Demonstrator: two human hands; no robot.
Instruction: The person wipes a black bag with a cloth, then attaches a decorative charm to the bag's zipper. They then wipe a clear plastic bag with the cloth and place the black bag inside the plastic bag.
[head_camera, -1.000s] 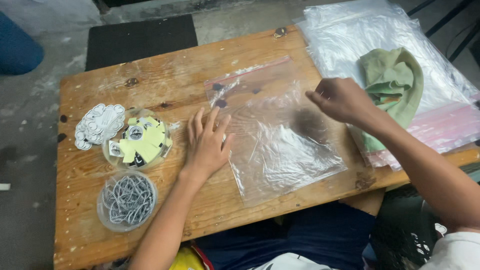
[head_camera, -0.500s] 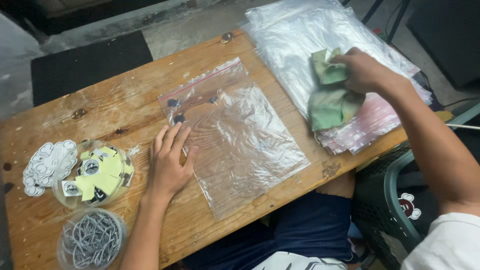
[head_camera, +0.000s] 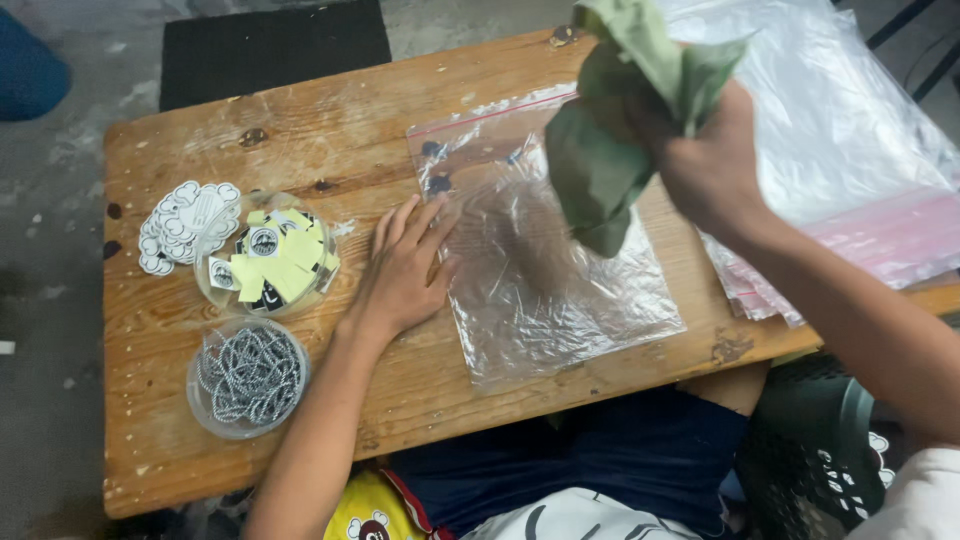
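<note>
Now the right hand (head_camera: 715, 165) dangles the green cloth (head_camera: 610, 130) lengthwise downward.

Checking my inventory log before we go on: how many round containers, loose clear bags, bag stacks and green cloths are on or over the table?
Round containers: 2
Loose clear bag: 1
Bag stack: 1
Green cloth, held by right hand: 1
Total: 5

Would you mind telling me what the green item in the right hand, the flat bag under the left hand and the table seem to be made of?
The green item looks like soft matte cloth: it bunches and droops in the right hand. The flat bag seems thin clear plastic, glossy and crinkled, with a pink seal strip; the left hand rests on its edge. The table looks like bare, worn wood, with visible grain and knots.
</note>
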